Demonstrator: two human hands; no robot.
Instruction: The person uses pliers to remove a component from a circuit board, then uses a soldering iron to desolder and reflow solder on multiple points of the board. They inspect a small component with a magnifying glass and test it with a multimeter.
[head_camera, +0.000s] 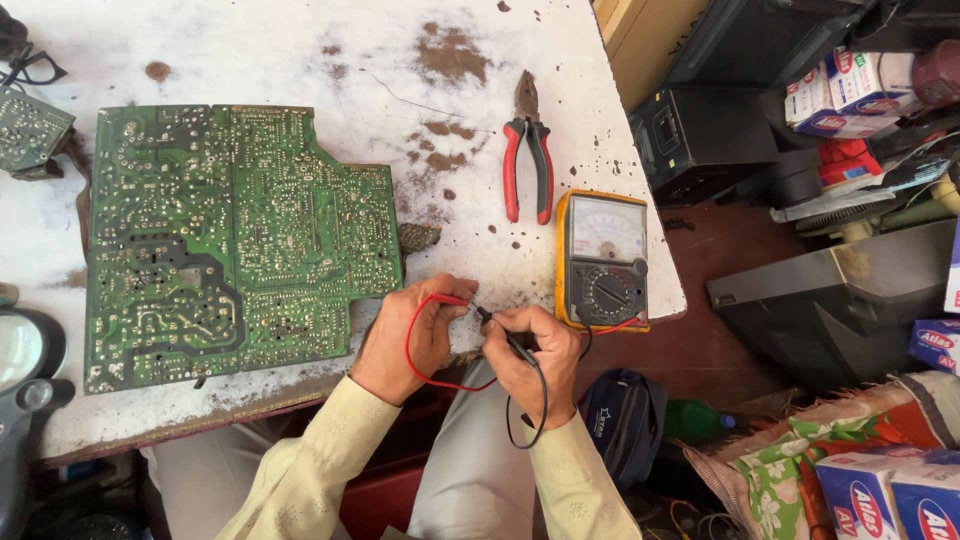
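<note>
At the bench edge, beside the yellow multimeter (602, 260): probes brought tip to tip.
Risk of tips slipping apart, given leads looped loose off the edge. Left hand (415, 335) pinched narrow on the red probe (448, 300); right hand (535, 355) closed round the black probe (505, 335).

Up at the far right, small white boxes (850, 90) with red and blue print sit stacked on the dark clutter beside the tabletop. At the lower right corner, blue-and-white cartons (885, 490) with red oval labels crowd together, and another blue carton (935, 345) sits above them at the right edge.
</note>
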